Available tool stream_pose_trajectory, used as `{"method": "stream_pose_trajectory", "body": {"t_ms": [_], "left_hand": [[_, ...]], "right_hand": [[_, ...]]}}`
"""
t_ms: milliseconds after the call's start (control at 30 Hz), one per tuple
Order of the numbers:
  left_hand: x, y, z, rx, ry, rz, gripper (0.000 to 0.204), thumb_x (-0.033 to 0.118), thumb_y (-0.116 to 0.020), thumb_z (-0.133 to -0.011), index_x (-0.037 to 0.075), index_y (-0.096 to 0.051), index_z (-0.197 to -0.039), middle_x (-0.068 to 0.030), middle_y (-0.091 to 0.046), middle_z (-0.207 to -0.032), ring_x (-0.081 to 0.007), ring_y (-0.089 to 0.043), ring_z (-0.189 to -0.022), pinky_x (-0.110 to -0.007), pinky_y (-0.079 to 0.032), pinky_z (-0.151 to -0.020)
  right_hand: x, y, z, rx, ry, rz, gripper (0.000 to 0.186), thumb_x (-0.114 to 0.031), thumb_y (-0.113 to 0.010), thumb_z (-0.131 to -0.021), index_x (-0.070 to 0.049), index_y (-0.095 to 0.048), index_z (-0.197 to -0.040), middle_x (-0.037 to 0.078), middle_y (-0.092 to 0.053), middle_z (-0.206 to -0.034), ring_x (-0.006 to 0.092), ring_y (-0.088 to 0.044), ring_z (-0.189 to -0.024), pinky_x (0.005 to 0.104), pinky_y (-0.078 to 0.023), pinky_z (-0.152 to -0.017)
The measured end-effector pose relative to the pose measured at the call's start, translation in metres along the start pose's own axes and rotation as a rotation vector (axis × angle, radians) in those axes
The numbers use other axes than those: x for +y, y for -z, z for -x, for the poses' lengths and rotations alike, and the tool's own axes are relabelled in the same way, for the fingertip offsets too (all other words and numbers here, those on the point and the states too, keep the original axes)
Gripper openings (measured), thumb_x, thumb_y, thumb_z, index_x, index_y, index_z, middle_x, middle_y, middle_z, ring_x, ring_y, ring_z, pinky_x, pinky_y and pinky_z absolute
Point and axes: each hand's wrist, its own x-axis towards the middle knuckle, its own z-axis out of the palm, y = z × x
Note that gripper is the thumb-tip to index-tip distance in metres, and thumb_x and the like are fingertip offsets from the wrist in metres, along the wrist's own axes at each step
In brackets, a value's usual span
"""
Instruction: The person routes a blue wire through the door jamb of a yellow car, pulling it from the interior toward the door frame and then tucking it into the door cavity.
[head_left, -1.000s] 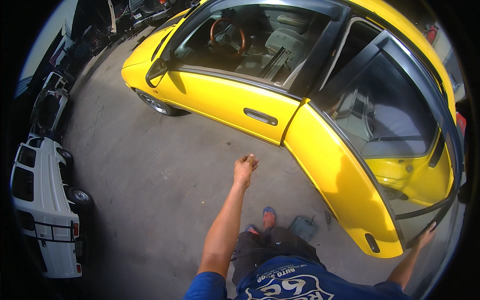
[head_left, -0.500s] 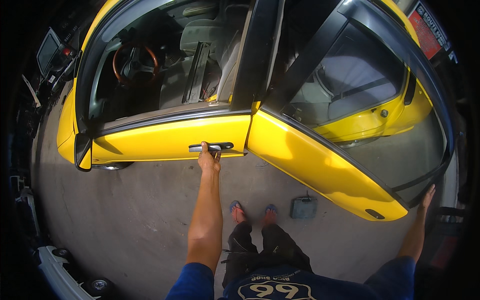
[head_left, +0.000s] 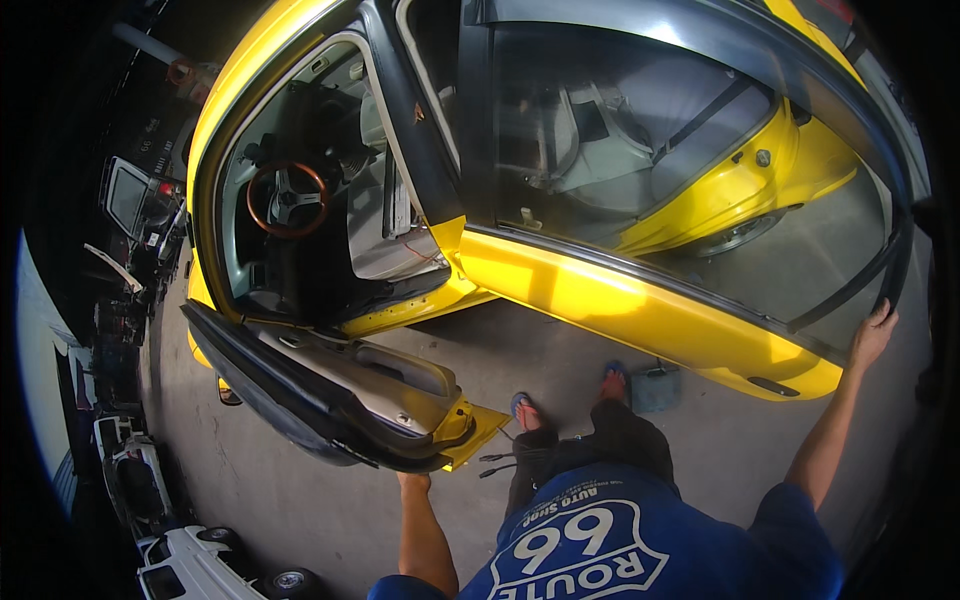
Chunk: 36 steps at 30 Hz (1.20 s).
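A yellow car's front door (head_left: 350, 375) stands swung out, its beige inner panel facing up toward me. My left hand (head_left: 412, 481) is at the outer side of that door, near its rear edge; the door hides its fingers. To the right, the yellow rear door (head_left: 600, 285) is open as well, with a black window frame. At its far rear edge my right hand (head_left: 873, 335) grips the black frame, fingers curled on it. Through the front opening shows a wood-rimmed steering wheel (head_left: 287, 200).
A dark flat case (head_left: 655, 390) lies on the concrete floor (head_left: 300, 510) beside my feet, below the rear door. White vehicles (head_left: 190, 565) and stacked car parts (head_left: 135, 225) are at the left. The car's rear wheel (head_left: 740, 237) shows past the rear door's glass.
The front door has swung open toward me and left. My left hand went from its outside handle to behind the door. The rear door also shifted in view; my right hand stays on its edge.
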Motion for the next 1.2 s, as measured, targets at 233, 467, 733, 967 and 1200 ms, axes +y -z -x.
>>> {"method": "stream_pose_trajectory", "body": {"t_ms": [233,467,733,967,1200], "left_hand": [[-0.086,0.169,0.106,0.12,-0.176,-1.454,0.066,0.046,-0.05,-0.107,0.009,-0.028,-0.158,-0.0079,-0.02,-0.164,-0.025,-0.015,-0.151,-0.043,-0.008,-0.124],[-0.147,0.291,0.122,0.238,0.041,-0.817,0.072,0.052,-0.046,-0.106,0.009,-0.034,-0.162,-0.0167,-0.03,-0.17,-0.035,-0.023,-0.159,-0.048,-0.017,-0.13],[-0.229,0.128,0.074,0.419,0.835,0.153,0.049,0.037,-0.058,-0.106,0.008,-0.047,-0.144,-0.015,-0.056,-0.138,-0.0416,-0.062,-0.118,-0.06,-0.055,-0.098],[-0.021,-0.074,-0.122,-0.339,-0.149,-0.803,0.033,0.027,-0.067,-0.097,0.006,-0.074,-0.121,-0.0208,-0.075,-0.119,-0.038,-0.073,-0.108,-0.046,-0.056,-0.096],[0.124,-0.191,-0.224,-0.488,-0.043,-0.343,0.037,0.029,-0.061,-0.104,0.003,-0.068,-0.129,-0.0168,-0.074,-0.119,-0.0271,-0.072,-0.109,-0.039,-0.056,-0.094]], "right_hand": [[-0.01,-0.005,0.006,0.143,0.061,0.038,0.058,-0.052,-0.046,-0.108,0.001,-0.062,-0.126,0.03,-0.068,-0.116,0.053,-0.062,-0.107,0.0568,-0.048,-0.089],[0.001,0.008,0.009,0.169,-0.07,0.037,0.063,-0.056,-0.047,-0.108,0.002,-0.061,-0.127,0.03,-0.067,-0.12,0.0506,-0.062,-0.11,0.0538,-0.05,-0.092],[0.011,0.055,0.016,0.177,-0.029,0.402,0.07,-0.06,-0.046,-0.105,-0.003,-0.055,-0.146,0.03,-0.061,-0.137,0.048,-0.059,-0.125,0.0533,-0.05,-0.104],[-0.078,0.019,0.2,-0.589,-0.449,0.285,0.077,-0.04,-0.064,-0.099,-0.002,-0.033,-0.157,0.023,-0.047,-0.15,0.0397,-0.05,-0.134,0.0438,-0.048,-0.111],[-0.075,0.011,0.237,-0.935,-0.002,0.261,0.05,-0.01,-0.08,-0.077,-0.005,-0.055,-0.12,0.01,-0.056,-0.122,0.031,-0.058,-0.11,0.049,-0.054,-0.09]]}}
